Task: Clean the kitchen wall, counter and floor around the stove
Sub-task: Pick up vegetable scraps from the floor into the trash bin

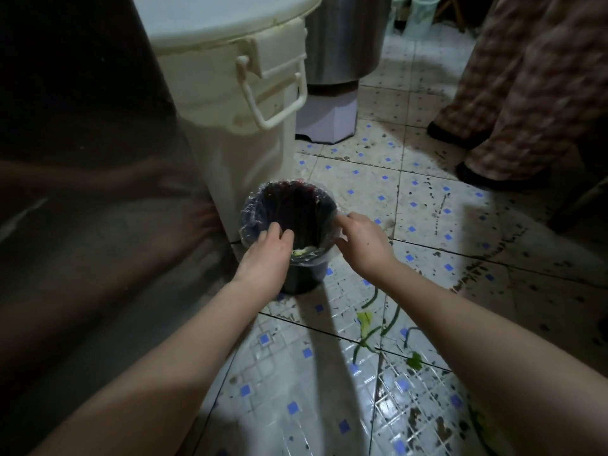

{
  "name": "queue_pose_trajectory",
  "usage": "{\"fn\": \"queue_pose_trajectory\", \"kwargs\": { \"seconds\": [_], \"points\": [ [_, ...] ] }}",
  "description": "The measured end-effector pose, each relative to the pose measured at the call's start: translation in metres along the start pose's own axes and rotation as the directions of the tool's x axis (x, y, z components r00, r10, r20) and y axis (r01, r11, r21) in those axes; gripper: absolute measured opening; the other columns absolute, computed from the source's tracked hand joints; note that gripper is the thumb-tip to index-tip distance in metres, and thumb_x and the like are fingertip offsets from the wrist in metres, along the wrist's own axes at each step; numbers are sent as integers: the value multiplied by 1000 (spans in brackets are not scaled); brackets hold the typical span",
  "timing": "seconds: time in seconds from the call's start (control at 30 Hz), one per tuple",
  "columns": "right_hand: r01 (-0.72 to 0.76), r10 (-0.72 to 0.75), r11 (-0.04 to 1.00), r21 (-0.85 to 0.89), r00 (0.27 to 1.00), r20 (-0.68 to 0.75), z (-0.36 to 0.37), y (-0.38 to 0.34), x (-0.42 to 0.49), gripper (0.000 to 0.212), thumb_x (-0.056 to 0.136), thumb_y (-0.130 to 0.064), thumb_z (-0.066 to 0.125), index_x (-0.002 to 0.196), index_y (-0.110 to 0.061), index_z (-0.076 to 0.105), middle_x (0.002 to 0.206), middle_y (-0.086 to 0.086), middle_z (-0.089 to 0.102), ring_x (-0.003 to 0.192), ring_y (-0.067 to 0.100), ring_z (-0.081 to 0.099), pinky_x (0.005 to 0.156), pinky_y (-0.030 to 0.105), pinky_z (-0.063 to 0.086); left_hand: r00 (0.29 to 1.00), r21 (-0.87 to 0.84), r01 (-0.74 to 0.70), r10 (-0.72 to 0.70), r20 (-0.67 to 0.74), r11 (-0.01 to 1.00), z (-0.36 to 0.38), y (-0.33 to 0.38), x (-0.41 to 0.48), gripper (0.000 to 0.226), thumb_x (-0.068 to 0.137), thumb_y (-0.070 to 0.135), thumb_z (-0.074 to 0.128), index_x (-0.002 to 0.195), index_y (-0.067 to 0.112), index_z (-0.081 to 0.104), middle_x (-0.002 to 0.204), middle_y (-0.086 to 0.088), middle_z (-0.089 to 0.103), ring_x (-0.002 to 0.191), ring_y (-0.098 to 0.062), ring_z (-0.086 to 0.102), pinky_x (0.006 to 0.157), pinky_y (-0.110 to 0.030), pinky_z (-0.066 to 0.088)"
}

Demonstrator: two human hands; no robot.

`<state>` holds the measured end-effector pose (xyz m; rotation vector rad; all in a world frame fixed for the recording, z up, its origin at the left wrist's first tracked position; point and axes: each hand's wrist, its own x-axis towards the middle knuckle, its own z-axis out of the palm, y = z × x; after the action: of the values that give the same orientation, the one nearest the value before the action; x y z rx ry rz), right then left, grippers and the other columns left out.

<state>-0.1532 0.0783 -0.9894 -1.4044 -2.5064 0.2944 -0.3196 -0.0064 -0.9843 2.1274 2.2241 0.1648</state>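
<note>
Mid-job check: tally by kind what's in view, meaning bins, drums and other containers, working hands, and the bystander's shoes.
small black lined bin: 1
large white lidded bin: 1
steel drum: 1
pale containers, far back, cut off: 2
hands: 2, left hand and right hand, both at the small bin's rim
bystander's dark shoes: 2
Total: 9

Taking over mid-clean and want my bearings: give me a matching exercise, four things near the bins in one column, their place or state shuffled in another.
1 small dark bin
2 big white bin
3 green scraps
4 steel drum

A lid closed
B on a pale stand
C lined with clear plastic
D loose on the floor tiles

Pairs: 1-C, 2-A, 3-D, 4-B
</note>
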Motion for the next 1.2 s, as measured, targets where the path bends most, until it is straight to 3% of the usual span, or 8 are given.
{"fn": "queue_pose_trajectory", "kwargs": {
  "seconds": [0.2,0.4,0.5,0.57,0.7,0.83,1.07,1.2],
  "points": [
    [-48,52,997,61,997,-64,-8,-5,0,10,90,-13,56,97,-16,62,95,4,64,87,24,59,68,34,46,999,-26,-37,36,-30,999,2,11,-9,37,87,-1,57,121,11,45,116,-9,41,103,-26,48,82,-34,46],
    [-11,13,992,123,1000,-15,-1,-30,8,17,90,-9,54,105,-8,61,103,12,63,94,30,58,79,38,47,999,-47,-5,3,-34,999,8,1,-24,28,90,3,54,115,11,45,114,-10,41,103,-27,49,81,-34,45],
    [-38,38,988,149,999,2,4,-36,16,4,88,-9,58,90,-8,55,97,13,58,88,30,56,74,37,46,999,-65,25,-27,-24,998,7,-6,-27,28,89,2,54,115,10,45,114,-10,41,105,-27,48,84,-35,45],
    [-48,47,992,117,999,11,7,-39,21,6,88,-13,60,88,-7,59,97,13,57,87,30,56,75,41,47,999,-62,32,-33,-21,998,8,-9,-28,30,90,3,53,117,9,45,116,-10,41,107,-27,47,86,-36,46],
    [-39,39,997,67,999,-1,15,-37,28,17,92,-15,55,100,-7,68,100,12,59,89,32,58,75,40,49,999,-63,40,-42,-26,997,8,-12,-28,26,92,3,49,117,9,44,117,-10,41,108,-27,47,86,-35,45],
    [-54,52,989,139,998,19,19,-34,31,25,88,-7,59,112,-7,63,107,12,64,96,29,59,82,38,50,999,-61,47,-48,-8,997,9,-11,-27,31,90,3,54,118,10,44,118,-10,41,110,-26,46,88,-34,45],
    [-41,38,978,204,999,17,23,-33,29,14,83,7,52,83,-6,58,89,13,59,80,29,58,72,44,51,999,-45,40,-41,-3,998,15,-5,-27,33,89,2,56,118,10,43,119,-9,40,109,-25,47,87,-32,47],
    [-34,26,978,203,999,42,29,-28,26,21,86,5,56,102,-3,66,102,12,59,86,25,60,78,38,53,999,-59,46,-46,5,997,17,-3,-27,33,90,2,55,120,11,43,121,-9,40,109,-25,47,85,-33,47]
  ]
}}
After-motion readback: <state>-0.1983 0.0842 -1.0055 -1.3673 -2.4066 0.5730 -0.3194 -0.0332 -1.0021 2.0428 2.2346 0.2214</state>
